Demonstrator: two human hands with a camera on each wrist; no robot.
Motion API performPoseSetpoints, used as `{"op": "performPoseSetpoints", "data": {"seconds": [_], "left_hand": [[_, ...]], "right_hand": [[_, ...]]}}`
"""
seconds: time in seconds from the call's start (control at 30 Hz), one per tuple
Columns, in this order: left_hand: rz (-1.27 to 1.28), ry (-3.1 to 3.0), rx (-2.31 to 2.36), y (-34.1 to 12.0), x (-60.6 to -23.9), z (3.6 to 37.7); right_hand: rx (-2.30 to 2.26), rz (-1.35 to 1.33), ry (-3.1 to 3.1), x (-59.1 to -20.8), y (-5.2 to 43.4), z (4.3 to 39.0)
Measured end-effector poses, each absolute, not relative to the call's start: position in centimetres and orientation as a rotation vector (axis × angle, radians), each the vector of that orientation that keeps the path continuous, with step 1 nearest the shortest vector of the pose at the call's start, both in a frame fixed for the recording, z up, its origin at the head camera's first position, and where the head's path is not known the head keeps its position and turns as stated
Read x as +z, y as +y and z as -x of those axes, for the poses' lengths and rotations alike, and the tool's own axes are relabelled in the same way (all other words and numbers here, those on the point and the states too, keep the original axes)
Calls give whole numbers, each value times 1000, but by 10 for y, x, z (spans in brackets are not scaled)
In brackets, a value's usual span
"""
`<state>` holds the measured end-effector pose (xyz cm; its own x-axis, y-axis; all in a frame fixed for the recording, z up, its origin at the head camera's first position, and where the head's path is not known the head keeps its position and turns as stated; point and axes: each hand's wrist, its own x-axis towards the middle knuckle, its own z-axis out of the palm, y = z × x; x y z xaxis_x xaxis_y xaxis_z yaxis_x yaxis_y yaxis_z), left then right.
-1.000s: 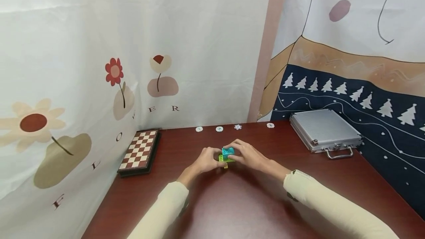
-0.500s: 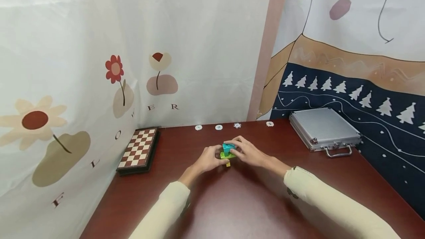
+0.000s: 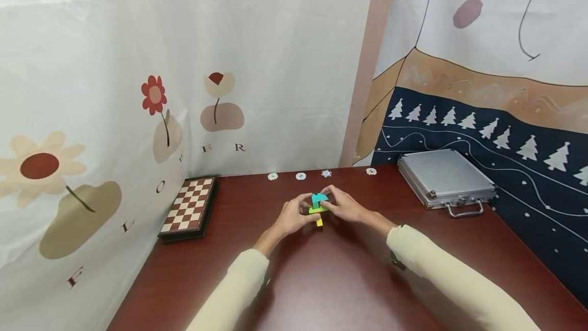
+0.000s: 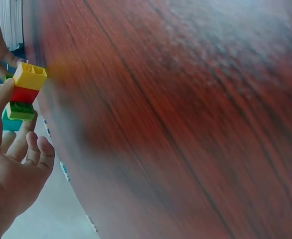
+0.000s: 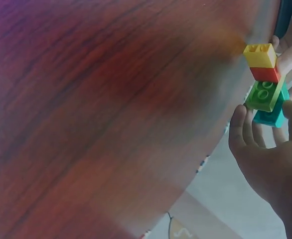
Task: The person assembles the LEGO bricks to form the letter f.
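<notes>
Block stack lifted off table, both hands gripping, mid-table, edges far.

4 chips, 1 chessboard, 1 metal case, 1 brick stack, 2 hands.

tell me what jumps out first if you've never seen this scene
The small stack of toy bricks, teal, green, red and yellow, held above the dark red table between the left hand and the right hand. Next, the chessboard at the table's left edge and the silver case at its right.
</notes>
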<state>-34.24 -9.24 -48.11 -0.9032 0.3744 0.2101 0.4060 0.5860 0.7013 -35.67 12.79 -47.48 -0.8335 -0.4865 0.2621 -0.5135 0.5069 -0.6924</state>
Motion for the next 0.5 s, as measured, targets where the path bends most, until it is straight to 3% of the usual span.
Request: {"op": "performPoseSetpoints", "data": {"seconds": [0.5], "left_hand": [[644,-2848,-1261,-89,-485,341]], "right_hand": [[1197,-784,-2826,-486,134,351]]}}
